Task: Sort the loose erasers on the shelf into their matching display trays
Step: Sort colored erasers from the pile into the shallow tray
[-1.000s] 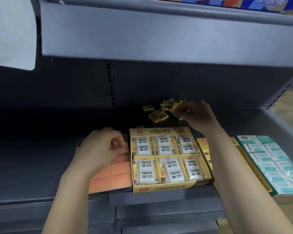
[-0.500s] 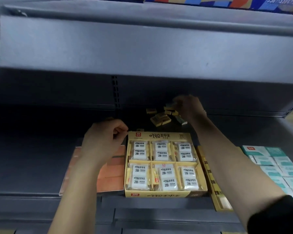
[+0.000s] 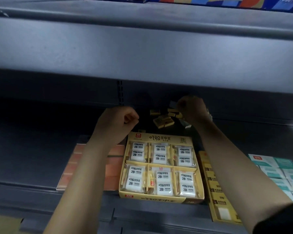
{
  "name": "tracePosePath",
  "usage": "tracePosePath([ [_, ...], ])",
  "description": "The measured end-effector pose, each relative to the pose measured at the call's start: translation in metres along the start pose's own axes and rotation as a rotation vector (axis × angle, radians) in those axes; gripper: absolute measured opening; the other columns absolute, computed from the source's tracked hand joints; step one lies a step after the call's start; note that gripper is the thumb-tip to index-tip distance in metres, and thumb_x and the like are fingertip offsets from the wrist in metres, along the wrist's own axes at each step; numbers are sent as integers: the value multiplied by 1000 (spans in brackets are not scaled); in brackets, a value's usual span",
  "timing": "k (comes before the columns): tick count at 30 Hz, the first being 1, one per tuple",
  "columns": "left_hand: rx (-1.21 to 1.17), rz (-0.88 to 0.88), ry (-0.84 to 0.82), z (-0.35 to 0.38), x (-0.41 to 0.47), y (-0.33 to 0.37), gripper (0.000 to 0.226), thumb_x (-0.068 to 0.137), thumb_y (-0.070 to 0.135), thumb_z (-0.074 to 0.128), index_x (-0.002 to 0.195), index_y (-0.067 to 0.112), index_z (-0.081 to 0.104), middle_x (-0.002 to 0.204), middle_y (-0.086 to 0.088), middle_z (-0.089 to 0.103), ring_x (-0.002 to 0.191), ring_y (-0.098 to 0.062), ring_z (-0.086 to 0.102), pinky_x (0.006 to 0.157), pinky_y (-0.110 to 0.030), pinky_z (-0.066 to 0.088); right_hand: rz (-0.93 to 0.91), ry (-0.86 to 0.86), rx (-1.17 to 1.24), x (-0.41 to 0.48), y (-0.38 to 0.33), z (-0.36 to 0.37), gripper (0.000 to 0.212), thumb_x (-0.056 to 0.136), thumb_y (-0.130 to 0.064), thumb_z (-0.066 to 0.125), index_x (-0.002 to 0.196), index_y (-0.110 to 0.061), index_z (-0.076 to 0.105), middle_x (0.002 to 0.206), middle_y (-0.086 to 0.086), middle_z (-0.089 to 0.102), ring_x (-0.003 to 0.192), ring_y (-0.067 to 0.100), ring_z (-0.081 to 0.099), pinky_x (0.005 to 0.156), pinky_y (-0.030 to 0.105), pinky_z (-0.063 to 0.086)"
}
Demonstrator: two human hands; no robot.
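Several loose yellow erasers lie in a pile at the back of the dark shelf, with a grey eraser beside them. My right hand reaches into the pile with its fingers curled down, and a small grey eraser sits at its fingertips. My left hand hovers left of the pile as a closed fist; nothing shows inside it. In front stands a yellow display tray of wrapped white 2B erasers.
An orange tray lies under my left forearm. Right of the yellow tray are a narrow yellow 2B tray and a teal-and-white tray. The upper shelf hangs low over the pile.
My right hand has pushed deeper into the loose pile at the back. My left fist has risen from the orange tray toward the pile. The view has tilted upward.
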State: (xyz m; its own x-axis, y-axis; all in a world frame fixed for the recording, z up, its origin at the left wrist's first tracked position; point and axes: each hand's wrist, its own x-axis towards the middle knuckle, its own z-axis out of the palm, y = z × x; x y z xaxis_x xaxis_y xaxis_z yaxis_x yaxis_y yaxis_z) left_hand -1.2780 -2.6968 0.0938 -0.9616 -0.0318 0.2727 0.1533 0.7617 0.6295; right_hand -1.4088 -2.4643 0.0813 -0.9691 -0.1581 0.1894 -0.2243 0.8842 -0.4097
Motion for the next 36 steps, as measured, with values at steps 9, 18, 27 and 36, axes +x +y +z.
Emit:
tracePosePath([
  [9, 105, -58, -332, 46, 72, 19, 25, 82, 23, 76, 103, 22, 62, 106, 2, 63, 98, -15, 60, 86, -35, 51, -46, -35, 123, -39, 14, -24, 38, 87, -43, 62, 101, -8, 70, 93, 9, 70, 84, 21, 65, 75, 43, 55],
  [18, 148, -105, -474, 88, 94, 13, 40, 72, 21, 83, 89, 25, 48, 100, 0, 56, 90, -19, 54, 80, -39, 49, -20, -65, 197, -76, 28, -31, 7, 93, -27, 63, 94, -26, 69, 81, -20, 57, 77, -6, 56, 59, 9, 37],
  [27, 1, -68, -431, 73, 93, 8, 26, 79, 13, 77, 86, 30, 59, 95, 4, 61, 96, -20, 60, 88, -42, 50, 87, -76, 459, -100, 21, -34, 14, 95, -17, 61, 105, -17, 71, 81, -3, 72, 68, 3, 71, 57, 14, 52],
  [36, -147, -58, -206, 14, 37, -9, 21, 75, 16, 81, 87, 25, 68, 82, 9, 65, 80, -9, 62, 66, -23, 44, 102, -157, 920, -123, -32, -41, 45, 92, 1, 57, 129, -24, 57, 103, 15, 67, 81, 24, 75, 65, 26, 59],
])
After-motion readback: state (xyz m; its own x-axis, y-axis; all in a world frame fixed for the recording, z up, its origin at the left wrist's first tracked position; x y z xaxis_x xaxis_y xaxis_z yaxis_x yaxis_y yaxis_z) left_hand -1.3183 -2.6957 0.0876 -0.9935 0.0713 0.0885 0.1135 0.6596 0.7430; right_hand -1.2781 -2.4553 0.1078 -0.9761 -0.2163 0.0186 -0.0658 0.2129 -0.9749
